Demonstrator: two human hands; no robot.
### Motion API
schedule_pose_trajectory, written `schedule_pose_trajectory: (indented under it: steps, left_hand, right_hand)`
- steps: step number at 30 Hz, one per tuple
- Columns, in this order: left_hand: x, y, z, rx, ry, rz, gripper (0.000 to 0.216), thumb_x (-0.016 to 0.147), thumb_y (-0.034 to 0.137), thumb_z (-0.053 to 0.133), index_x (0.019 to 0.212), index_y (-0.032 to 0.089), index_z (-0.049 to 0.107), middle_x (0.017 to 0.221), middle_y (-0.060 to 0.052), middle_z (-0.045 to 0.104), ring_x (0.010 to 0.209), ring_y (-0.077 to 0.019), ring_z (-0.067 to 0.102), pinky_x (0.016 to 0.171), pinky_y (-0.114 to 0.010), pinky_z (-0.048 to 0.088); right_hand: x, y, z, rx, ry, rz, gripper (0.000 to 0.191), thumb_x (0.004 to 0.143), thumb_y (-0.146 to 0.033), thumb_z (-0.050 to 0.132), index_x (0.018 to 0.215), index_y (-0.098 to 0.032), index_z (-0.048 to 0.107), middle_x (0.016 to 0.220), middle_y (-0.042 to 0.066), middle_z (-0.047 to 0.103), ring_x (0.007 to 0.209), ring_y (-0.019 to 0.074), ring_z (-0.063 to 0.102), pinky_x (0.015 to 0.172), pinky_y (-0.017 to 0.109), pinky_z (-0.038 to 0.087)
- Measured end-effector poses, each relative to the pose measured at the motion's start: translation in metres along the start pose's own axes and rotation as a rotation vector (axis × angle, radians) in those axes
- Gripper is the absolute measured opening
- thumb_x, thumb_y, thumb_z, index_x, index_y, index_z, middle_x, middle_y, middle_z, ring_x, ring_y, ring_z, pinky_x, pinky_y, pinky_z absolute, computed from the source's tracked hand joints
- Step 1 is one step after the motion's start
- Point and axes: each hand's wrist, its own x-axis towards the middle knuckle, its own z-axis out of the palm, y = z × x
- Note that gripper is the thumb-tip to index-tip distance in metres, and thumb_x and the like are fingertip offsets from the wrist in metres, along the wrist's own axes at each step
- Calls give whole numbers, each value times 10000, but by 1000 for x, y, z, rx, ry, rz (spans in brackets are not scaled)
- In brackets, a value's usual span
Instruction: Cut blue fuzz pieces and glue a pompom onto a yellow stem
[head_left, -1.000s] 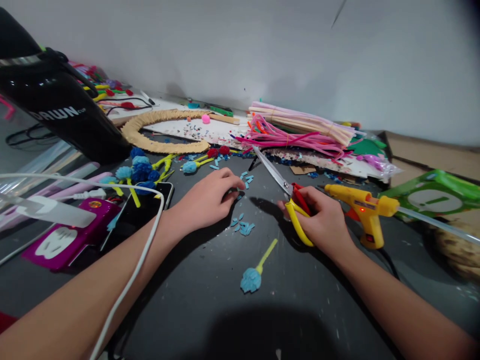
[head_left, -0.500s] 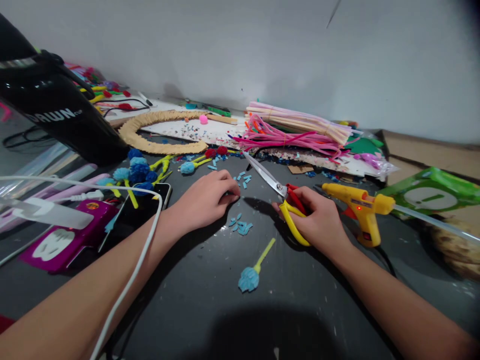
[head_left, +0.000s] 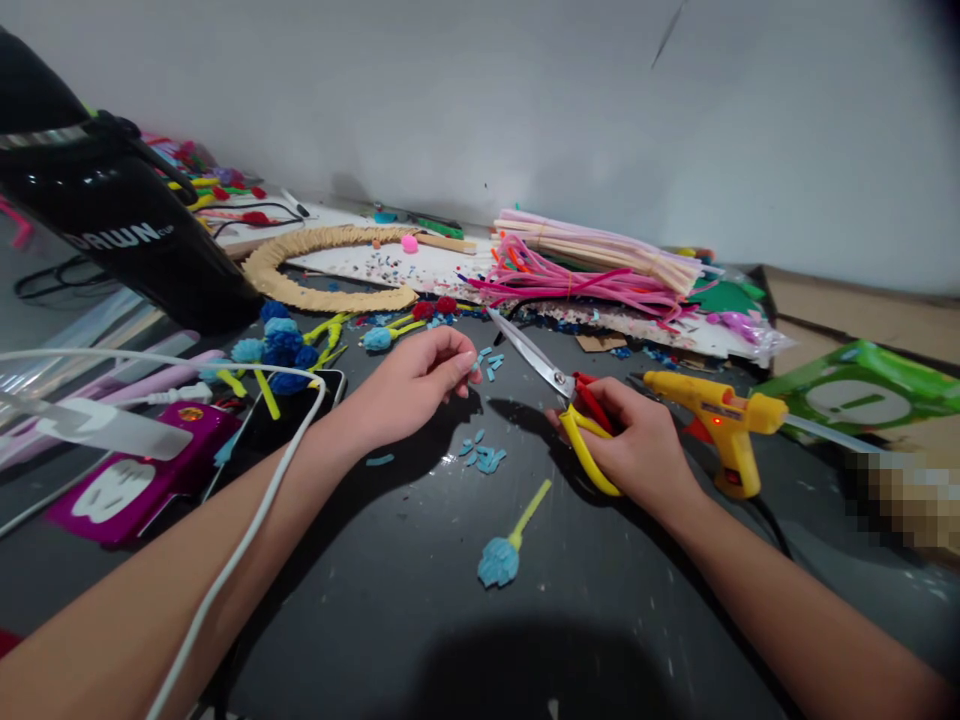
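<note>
My right hand (head_left: 630, 435) grips a pair of scissors (head_left: 555, 375) with one yellow and one red handle; the blades look closed and point up and left. My left hand (head_left: 420, 385) is raised a little over the table, thumb and forefinger pinched on what looks like a small blue snipped piece (head_left: 475, 364). Small blue snippets (head_left: 484, 458) lie in a loose cluster between the hands, and more are just beyond my left fingertips. Nearer to me lies a blue fluffy flower (head_left: 499, 562) with a yellow-green pipe-cleaner stem.
A yellow hot glue gun (head_left: 712, 410) with its red light on stands right of my right hand. Pink pipe cleaners (head_left: 577, 275) lie at the back. On the left are a black bottle (head_left: 142, 220), blue flowers (head_left: 281, 345), a purple power strip (head_left: 142, 475) and a white cable (head_left: 247, 535).
My left hand has lifted slightly off the table, with its thumb and forefinger now pinched together. A blue snippet shows beside my left wrist. The right hand and scissors stay almost still.
</note>
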Motion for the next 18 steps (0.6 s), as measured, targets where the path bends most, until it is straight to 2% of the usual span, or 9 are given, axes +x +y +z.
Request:
schedule_pose_trajectory:
  steps: [2, 5, 13, 18]
  left_hand:
    - [1, 2, -1, -144, 12, -22, 218, 917, 380, 563, 874, 173, 512, 806, -3, 603, 669, -104, 565, 608, -218, 435]
    - [1, 3, -2, -232, 58, -20, 230, 870, 373, 643, 882, 164, 547, 782, -3, 607, 653, -93, 569, 602, -206, 439]
    - [0, 5, -6, -162, 127, 45, 239, 808, 347, 720, 934, 157, 653, 796, -8, 621, 673, -92, 540, 622, -202, 458]
    - [1, -1, -6, -238, 174, 37, 273, 774, 392, 754, 901, 156, 701, 785, -24, 664, 669, -105, 571, 635, -216, 483]
  right_hand:
    - [0, 0, 0, -7, -2, -3, 323, 733, -458, 760, 822, -206, 579, 707, -16, 579, 622, 131, 473, 574, 241, 398]
    - [1, 1, 0, -24, 1, -11, 310, 734, -444, 759, 825, -206, 582, 705, -20, 582, 619, 127, 473, 569, 236, 397]
    - [0, -1, 0, -29, 2, -22, 299, 734, -429, 760, 803, -206, 573, 682, -29, 559, 603, 120, 452, 559, 231, 389]
    - [0, -3, 0, -8, 34, -20, 327, 694, -392, 798, 757, -209, 535, 637, -57, 484, 585, 104, 404, 528, 214, 356]
